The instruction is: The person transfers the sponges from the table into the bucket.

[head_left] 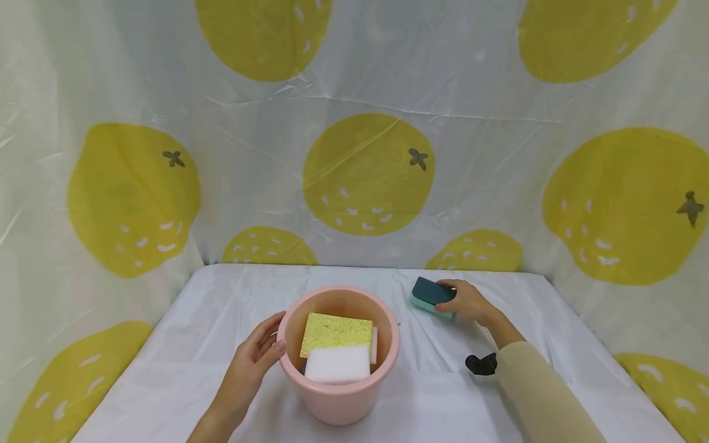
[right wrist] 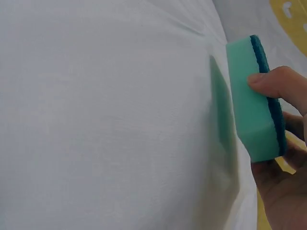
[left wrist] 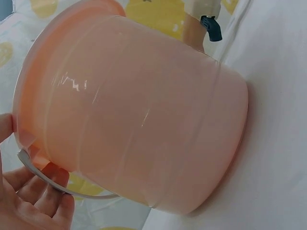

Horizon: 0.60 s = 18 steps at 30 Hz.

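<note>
A pink bucket (head_left: 343, 400) with a thin handle (left wrist: 86, 195) stands on the white cloth at the front centre. My left hand (head_left: 256, 357) grips its rim from the left side, the thumb at the rim and the fingers by the handle. Inside the bucket lie a yellow speckled sponge (head_left: 336, 334) and a white sponge (head_left: 338, 364); other pieces are partly hidden beneath and behind them. To the right of the bucket, my right hand (head_left: 466, 301) pinches a green sponge (right wrist: 249, 100) with a dark scouring layer between thumb and fingers. The sponge is tilted close to the cloth, its shadow beside it.
White cloth (head_left: 437, 394) covers the table. A lemon-print curtain (head_left: 476, 184) hangs behind the table and along both sides. A small black piece (head_left: 480, 364) sits at my right wrist by the beige sleeve (head_left: 545, 394).
</note>
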Motion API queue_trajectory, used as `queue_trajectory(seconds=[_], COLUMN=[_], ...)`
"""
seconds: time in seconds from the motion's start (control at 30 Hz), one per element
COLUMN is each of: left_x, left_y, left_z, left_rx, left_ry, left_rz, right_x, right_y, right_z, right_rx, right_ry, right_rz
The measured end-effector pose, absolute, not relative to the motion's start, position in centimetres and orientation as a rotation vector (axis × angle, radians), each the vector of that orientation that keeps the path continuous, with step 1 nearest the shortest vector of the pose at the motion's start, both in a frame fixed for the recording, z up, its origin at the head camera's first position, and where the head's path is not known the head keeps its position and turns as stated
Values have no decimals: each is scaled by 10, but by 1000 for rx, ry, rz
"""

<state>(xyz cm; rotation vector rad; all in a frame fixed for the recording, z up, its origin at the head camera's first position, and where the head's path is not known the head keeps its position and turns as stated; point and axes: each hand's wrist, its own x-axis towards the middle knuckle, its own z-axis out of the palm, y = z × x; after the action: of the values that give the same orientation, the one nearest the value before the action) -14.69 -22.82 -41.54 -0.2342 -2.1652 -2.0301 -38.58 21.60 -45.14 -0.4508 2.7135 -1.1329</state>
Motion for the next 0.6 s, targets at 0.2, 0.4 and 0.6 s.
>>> queue_trajectory(seconds=[0.2,0.4,0.6], left_x=[-148,-147,-148], left_y=[-229,-230,-228], left_z=[-416,-416,-417], left_rx=[-224,-223,-230], left_ry=[-2170,-2169,-2161], left_rz=[-2016,-2026,-2029], right_x=[-388,-388,-389], right_y=[214,210,208], right_z=[-441,-433,-419], right_rx=[-452,-465,-526], right_ry=[2728,2706,2705], right_rz=[-1112,-1121,-1125])
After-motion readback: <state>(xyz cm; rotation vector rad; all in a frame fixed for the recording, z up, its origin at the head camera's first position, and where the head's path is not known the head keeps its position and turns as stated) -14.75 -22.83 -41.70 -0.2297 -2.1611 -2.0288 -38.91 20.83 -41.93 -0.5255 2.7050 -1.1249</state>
